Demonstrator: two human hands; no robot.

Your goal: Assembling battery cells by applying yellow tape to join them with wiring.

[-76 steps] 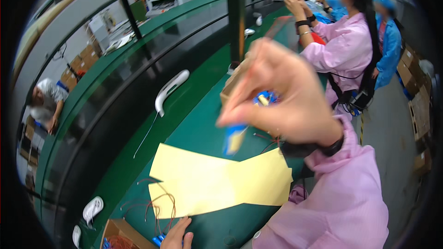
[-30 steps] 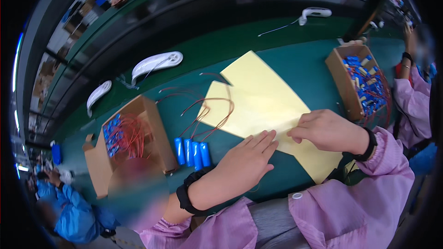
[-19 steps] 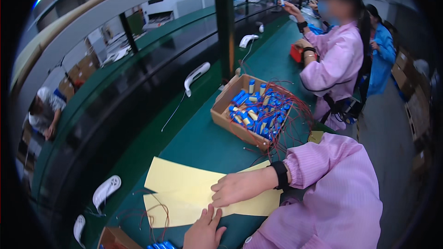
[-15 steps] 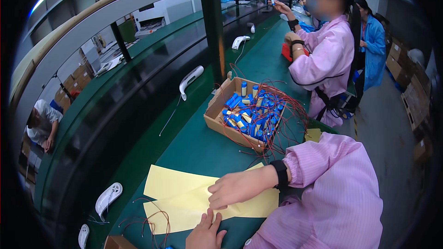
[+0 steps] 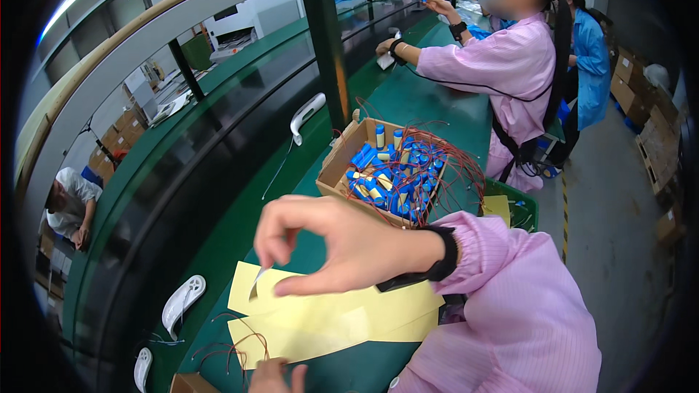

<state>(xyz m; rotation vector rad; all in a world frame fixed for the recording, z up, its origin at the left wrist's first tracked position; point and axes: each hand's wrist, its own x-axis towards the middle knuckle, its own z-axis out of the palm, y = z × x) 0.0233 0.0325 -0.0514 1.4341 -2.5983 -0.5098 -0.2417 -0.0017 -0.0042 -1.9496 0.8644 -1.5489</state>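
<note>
on the green bench (image 5: 342, 367) yellow sheets (image 5: 320, 327) lie below my right hand (image 5: 342, 236), thumb and index parted, a pale strip (image 5: 255, 284) slanting down leftward at the index tip, farther from my left hand (image 5: 273, 378), whose grip i can't tell.

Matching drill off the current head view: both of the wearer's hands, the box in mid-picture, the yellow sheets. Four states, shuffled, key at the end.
Things
1. Wearer's bare right hand
2. Wearer's bare left hand
3. Open brown cardboard box in mid-picture
4. Thin yellow rectangular sheets

States
A. Holds small blue cylinders and thin red wires
B. Lying overlapped on the green table
C. Wholly in view, with curled fingers
D. Cut off by the picture's lower edge

Pairs: 1-C, 2-D, 3-A, 4-B
</note>
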